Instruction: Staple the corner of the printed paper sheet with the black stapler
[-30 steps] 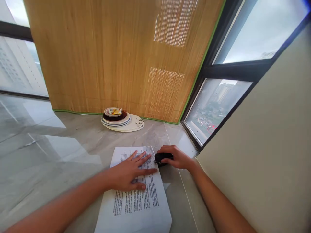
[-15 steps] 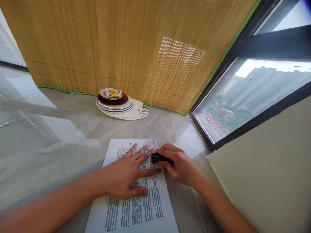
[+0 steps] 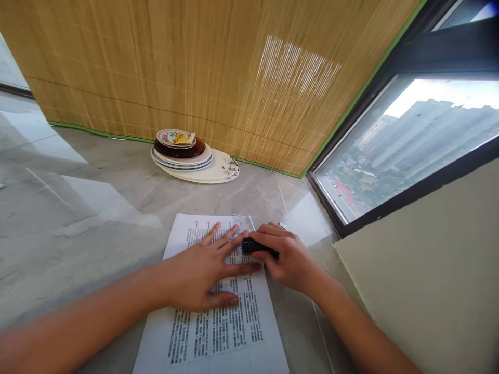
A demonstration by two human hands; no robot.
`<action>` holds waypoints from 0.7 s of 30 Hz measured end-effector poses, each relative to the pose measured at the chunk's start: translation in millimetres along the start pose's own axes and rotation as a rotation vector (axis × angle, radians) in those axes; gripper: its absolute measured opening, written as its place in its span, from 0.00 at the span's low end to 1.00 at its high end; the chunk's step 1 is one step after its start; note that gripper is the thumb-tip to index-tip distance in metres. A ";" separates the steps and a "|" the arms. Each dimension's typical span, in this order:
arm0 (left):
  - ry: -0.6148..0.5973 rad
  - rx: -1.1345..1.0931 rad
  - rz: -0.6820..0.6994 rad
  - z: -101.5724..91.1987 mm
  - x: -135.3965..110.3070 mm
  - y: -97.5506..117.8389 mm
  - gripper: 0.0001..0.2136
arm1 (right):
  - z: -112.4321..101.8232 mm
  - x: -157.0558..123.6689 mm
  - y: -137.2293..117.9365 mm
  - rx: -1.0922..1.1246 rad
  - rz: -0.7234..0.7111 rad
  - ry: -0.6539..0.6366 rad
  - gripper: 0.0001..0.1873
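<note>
Printed sheets of paper (image 3: 218, 343) lie on the grey tiled surface, covered in columns of dense text. My left hand (image 3: 206, 275) rests flat on them with its fingers spread. At the right edge of the sheets, my right hand (image 3: 286, 254) is wrapped round a small black stapler (image 3: 253, 246). The stapler's front end reaches over the paper beside my left fingertips, and its rear is hidden in my palm. A clear, shiny strip (image 3: 244, 222) shows at the top right corner of the paper.
A stack of plates (image 3: 183, 161) stands beyond the paper, with a small yellow packet (image 3: 184, 138) on top. Behind it hangs a bamboo blind (image 3: 156, 62). A window frame (image 3: 374, 210) and a pale wall (image 3: 432, 270) bound the right side. A small whitish piece (image 3: 283, 225) lies past my right hand.
The camera view has shifted slightly. Both hands keep nearly the same places on the paper, and the stapler stays at its right edge.
</note>
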State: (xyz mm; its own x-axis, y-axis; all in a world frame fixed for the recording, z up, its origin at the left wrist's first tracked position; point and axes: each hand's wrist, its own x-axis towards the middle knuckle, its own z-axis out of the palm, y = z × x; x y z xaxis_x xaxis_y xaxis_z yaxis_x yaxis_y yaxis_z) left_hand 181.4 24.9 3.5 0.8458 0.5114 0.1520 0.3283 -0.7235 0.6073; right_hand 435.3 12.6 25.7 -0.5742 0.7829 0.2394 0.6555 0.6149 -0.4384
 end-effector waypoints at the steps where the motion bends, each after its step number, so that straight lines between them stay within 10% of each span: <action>1: 0.005 0.002 0.007 0.4 -0.1 -0.4 0.27 | 0.4 0.4 -1.2 -0.030 0.005 -0.006 0.15; 10: 0.002 0.081 0.067 1.2 -1.2 -3.8 0.27 | 5.0 5.2 -17.0 -0.264 0.021 -0.043 0.08; 21: -0.078 0.163 0.087 -6.7 -0.8 0.2 0.28 | -41.8 -14.8 48.1 -0.196 0.126 0.018 0.09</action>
State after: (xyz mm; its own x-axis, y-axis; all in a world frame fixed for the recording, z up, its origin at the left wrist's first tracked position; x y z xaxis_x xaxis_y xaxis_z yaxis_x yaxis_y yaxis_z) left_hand 178.0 27.5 8.7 0.9020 0.4106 0.1336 0.3110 -0.8324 0.4588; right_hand 495.8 34.5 37.3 -0.4738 0.8553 0.2095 0.8054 0.5171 -0.2896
